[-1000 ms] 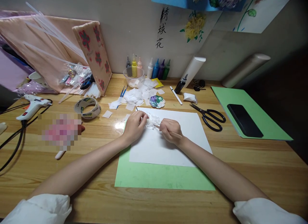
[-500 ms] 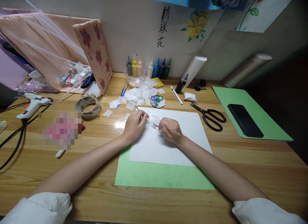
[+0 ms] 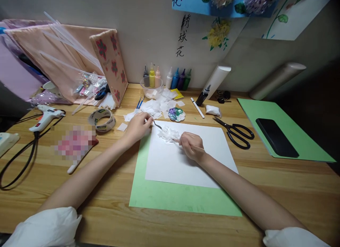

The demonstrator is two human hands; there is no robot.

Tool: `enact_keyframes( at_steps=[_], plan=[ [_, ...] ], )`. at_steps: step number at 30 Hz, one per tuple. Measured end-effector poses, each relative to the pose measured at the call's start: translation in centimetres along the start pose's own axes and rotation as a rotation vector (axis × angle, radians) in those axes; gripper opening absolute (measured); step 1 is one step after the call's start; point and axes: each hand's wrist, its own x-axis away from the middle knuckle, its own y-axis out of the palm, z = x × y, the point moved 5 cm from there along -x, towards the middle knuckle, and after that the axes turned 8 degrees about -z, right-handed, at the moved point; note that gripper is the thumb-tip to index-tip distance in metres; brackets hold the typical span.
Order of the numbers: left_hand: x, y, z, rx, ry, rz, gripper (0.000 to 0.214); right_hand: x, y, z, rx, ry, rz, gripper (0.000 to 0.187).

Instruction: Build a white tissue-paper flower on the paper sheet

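Note:
A fluffy white cluster of crumpled paper pieces, shaped like a flower, sits on a white sheet. My right hand is closed round a thin wooden stick, its tip at the cluster's right side. By the sheet's upper left corner is my left hand, fingers curled together near loose white paper squares; whatever they pinch, if anything, is hidden. From that corner a dark curved line runs to the cluster; whether it is drawn or a thin object, I cannot tell.
Green paper lies beneath the white sheet. Black scissors and a phone are at the right. Leftward are a tape roll and a corded glue gun. Paint bottles stand at the back behind a painted flower piece.
My left hand has moved left, away from the white cluster, uncovering more of it and the dark line. My right hand stays at the cluster with the stick. The view has shifted slightly.

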Motion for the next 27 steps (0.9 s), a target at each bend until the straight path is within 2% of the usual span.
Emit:
enact_keyframes(
  at_steps=[3, 6, 11, 15, 19, 23, 25, 27],
  plan=[
    [-0.7, -1.5, -2.2, -0.106, -0.091, -0.276, 0.017, 0.5, -0.5, -0.1, -0.06, -0.052, 0.07, 0.037],
    [-0.3, -1.9, -3.1, -0.126, -0.105, -0.432, 0.021, 0.7, -0.7, 0.1, -0.101, -0.048, 0.109, 0.037],
    [0.1, -0.9, -2.6, -0.117, -0.056, -0.503, 0.015, 0.8, -0.7, 0.1, -0.108, -0.048, 0.122, 0.038],
    [0.2, -1.1, -2.1, -0.113, -0.056, -0.53, 0.013, 1.0, -0.8, 0.5, -0.123, 0.001, 0.151, 0.04],
    [1.0, -1.2, 0.1, 0.127, -0.002, -0.633, 0.017, 1.3, -1.1, 2.1, -0.244, 0.203, 0.281, 0.045],
    [2.3, 1.0, 4.1, 0.363, 0.1, -0.715, 0.017, 1.5, -1.2, 3.6, -0.408, 0.356, 0.402, 0.048],
    [2.7, 2.8, 5.5, 0.396, 0.046, -0.682, 0.013, 1.4, -1.3, 3.8, -0.447, 0.375, 0.415, 0.049],
    [2.6, 4.0, 6.2, 0.277, -0.015, -0.548, 0.009, 1.4, -1.5, 3.6, -0.461, 0.361, 0.407, 0.05]
  ],
)
